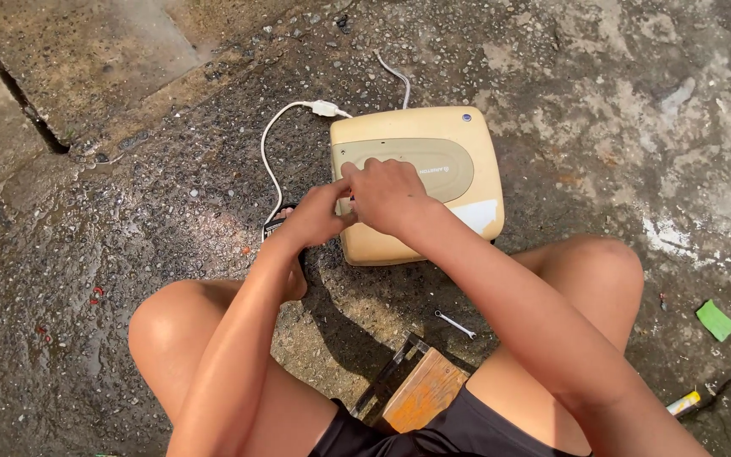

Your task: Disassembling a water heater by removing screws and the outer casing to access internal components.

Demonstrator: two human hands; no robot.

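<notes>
Hard, bright sunlight from above. Short dark shadows fall on the wet ground (129, 211), which glints. Focus is sharp throughout.

wrench (455, 324) on wet concrete | wooden stool (420, 391) | green scrap (716, 320) | yellow tube (684, 404)

Outdoor yard or pavement, I'm squatting in full sun. Rough wet concrete ground (619, 101), stained and cracked, slab joint at upper left. A small spanner (455, 324) and a low wooden stool (416, 391) sit on it.
</notes>
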